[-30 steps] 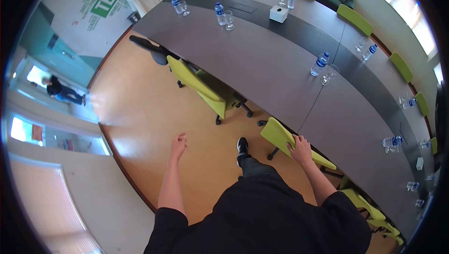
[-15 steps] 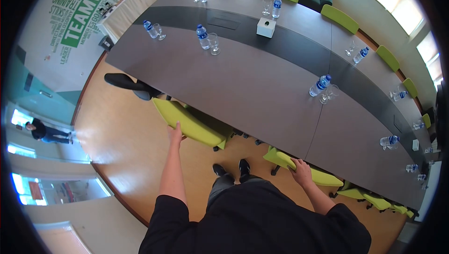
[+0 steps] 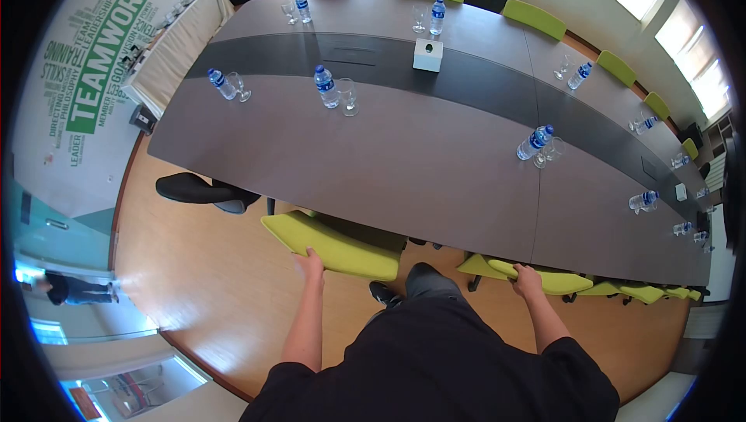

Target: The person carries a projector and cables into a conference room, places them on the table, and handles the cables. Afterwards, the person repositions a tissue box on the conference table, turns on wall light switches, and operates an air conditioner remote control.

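Note:
My left hand (image 3: 309, 264) is closed on the near edge of a lime-green office chair (image 3: 336, 245), with some fingers hidden by the backrest. My right hand (image 3: 528, 280) grips the top of another lime-green chair (image 3: 563, 280) farther right. Both chairs stand at the near side of a long grey-brown conference table (image 3: 388, 154), their seats partly under it. Between the two chairs my bent leg (image 3: 435, 282) shows, with one dark shoe (image 3: 383, 293) on the floor.
Water bottles (image 3: 326, 86) and stemmed glasses (image 3: 348, 97) stand along the table, with a white tissue box (image 3: 427, 55) mid-table. A black chair (image 3: 190, 188) is at the left end. More green chairs (image 3: 641, 293) line the near side. A person (image 3: 74, 288) stands far left.
My view has shifted, and the far side of the table shows more fully. One leg has come forward between the chairs. Both hands remain on their chairs.

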### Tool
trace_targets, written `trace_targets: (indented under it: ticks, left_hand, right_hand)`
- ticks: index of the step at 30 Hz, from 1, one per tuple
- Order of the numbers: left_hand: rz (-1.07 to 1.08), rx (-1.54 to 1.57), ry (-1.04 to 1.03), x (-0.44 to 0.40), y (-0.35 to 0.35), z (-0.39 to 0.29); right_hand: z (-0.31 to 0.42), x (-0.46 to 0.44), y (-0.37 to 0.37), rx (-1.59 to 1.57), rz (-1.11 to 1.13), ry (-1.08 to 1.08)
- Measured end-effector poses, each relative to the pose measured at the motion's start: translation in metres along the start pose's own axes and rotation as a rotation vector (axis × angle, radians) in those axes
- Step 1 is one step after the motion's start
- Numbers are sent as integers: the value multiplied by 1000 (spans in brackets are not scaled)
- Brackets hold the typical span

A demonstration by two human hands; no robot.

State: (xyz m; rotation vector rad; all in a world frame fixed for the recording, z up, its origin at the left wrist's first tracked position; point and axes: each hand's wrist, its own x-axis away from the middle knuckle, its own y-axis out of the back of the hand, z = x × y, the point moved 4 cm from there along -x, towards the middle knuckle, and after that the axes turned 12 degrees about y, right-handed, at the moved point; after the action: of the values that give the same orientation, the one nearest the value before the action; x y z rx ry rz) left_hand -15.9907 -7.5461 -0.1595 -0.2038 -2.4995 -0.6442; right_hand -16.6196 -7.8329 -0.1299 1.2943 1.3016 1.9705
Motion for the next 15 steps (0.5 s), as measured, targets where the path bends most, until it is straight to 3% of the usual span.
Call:
trace_targets:
  ticks: [5, 7, 9, 11, 13, 15]
  left_hand:
    - [-66, 84, -73, -13, -14, 38]
    - [-53, 89, -35, -2, -15, 31]
    - [-45, 103, 5, 10, -13, 25]
    - [-43, 127, 28, 12, -14, 19]
    - [-182, 73, 43, 15, -17, 11]
    - [-317, 10, 72, 16, -23, 10]
  right_hand:
    - [53, -38, 33, 81, 418, -130]
    - [80, -69, 53, 14, 493, 11]
    - [97, -126, 57, -92, 497, 195]
    - [136, -168, 106, -236, 339, 258]
    - [159, -228, 140, -269, 217, 366]
    - [192, -285, 195, -273, 149, 285]
